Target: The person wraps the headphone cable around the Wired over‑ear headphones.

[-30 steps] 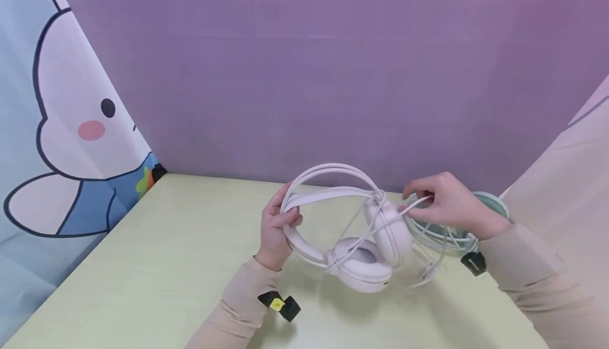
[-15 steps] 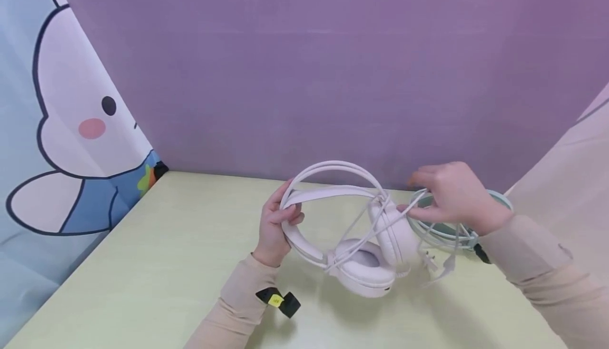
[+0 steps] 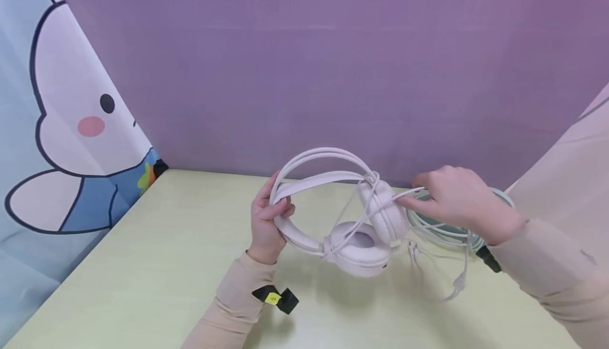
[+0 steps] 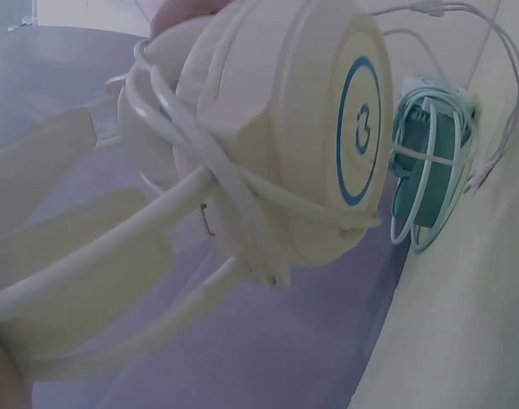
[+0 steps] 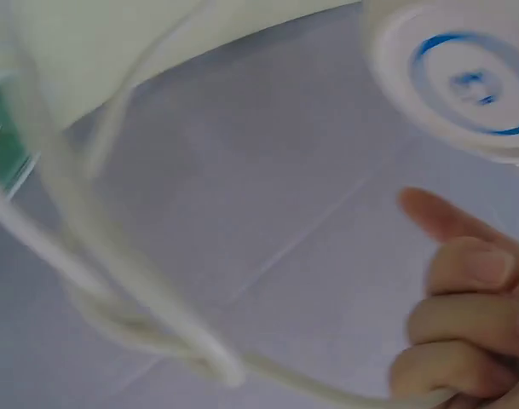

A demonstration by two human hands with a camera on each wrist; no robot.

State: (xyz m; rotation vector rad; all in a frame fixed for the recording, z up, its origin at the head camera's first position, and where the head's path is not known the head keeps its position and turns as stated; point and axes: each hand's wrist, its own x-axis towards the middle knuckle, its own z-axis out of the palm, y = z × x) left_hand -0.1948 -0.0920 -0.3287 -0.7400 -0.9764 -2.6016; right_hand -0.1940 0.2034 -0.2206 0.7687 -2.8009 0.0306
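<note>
A pair of white over-ear headphones hangs above the table in the head view, with its cable wound about both ear cups. My left hand grips the headband at its left side. To the right of the ear cups, my right hand holds the white headphone cable. In the right wrist view, the fingers are curled, with the cable running into them. Below that hand dangle the cable's plug ends. The left wrist view shows a round ear cup with a blue ring.
Behind my right hand, a green object wrapped in pale cable rests on the pale yellow table. A purple backdrop rises at the table's far edge. Printed cloth hangs at the left.
The headphones and my left hand have shifted slightly left and up. My right hand has moved right with the cable, and the dangling plug ends have swung apart.
</note>
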